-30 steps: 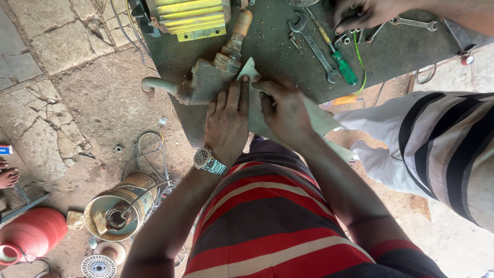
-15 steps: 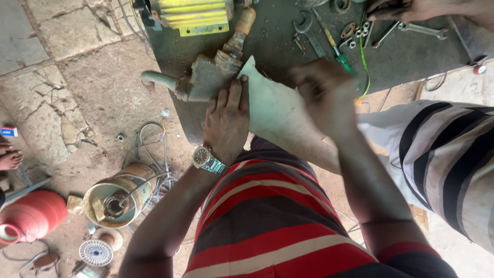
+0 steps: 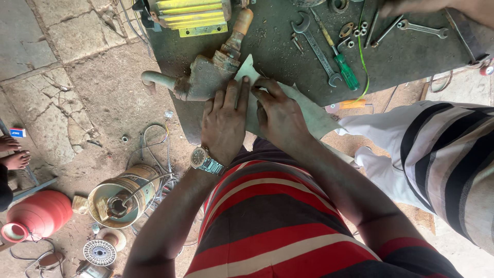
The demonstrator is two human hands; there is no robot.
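My left hand (image 3: pixel 225 122), with a wristwatch on its wrist, lies flat on a pale sheet of gasket-like paper (image 3: pixel 309 110) at the near edge of a dark metal workbench (image 3: pixel 278 46). My right hand (image 3: pixel 279 114) presses on the same sheet just beside it, fingertips almost touching the left hand's. The sheet's pointed corner reaches a rusty pump body (image 3: pixel 206 77) with a curved pipe stub, which sits just beyond my left fingers.
On the bench lie a yellow-finned unit (image 3: pixel 190 15), wrenches (image 3: pixel 316 49), a green-handled screwdriver (image 3: pixel 342 64) and nuts. Another person in striped clothing (image 3: pixel 442 159) stands at right, hand (image 3: pixel 411 6) over the bench. On the floor: motor housing (image 3: pixel 121 195), red vessel (image 3: pixel 38 213), wires, bare feet (image 3: pixel 13 154).
My right hand has come back from the sheet's raised right side to its left part, next to my left hand. The sheet now lies flat again.
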